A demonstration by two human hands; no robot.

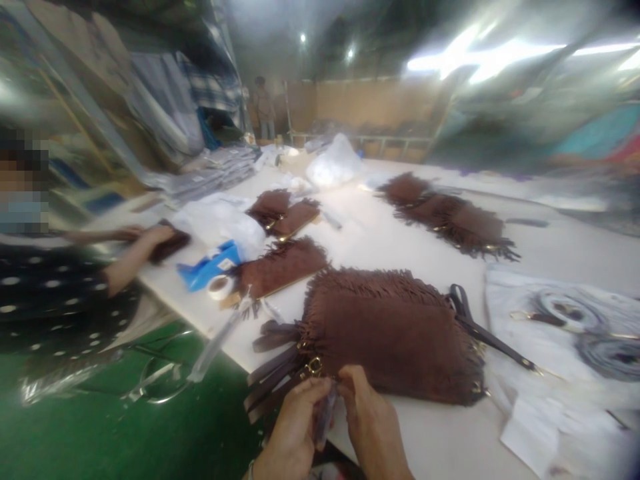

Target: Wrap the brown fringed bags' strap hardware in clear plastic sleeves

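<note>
A brown fringed suede bag [395, 330] lies on the white table [400, 227] right in front of me, its dark strap [493, 337] trailing off to the right. My left hand [295, 427] and my right hand [367, 420] meet at the bag's near edge, beside a gold buckle [314, 365]. Both pinch a small dark strap piece [325, 413] between their fingers. Loose dark straps [273, 377] hang off the table's edge left of my hands.
More brown fringed bags [280, 267] [450, 217] [283, 210] lie across the table. A blue pack [210, 263] and a tape roll [219, 287] sit at left. A person in a dotted top [60, 293] reaches onto the table. Plastic sleeves with straps [570, 320] lie right.
</note>
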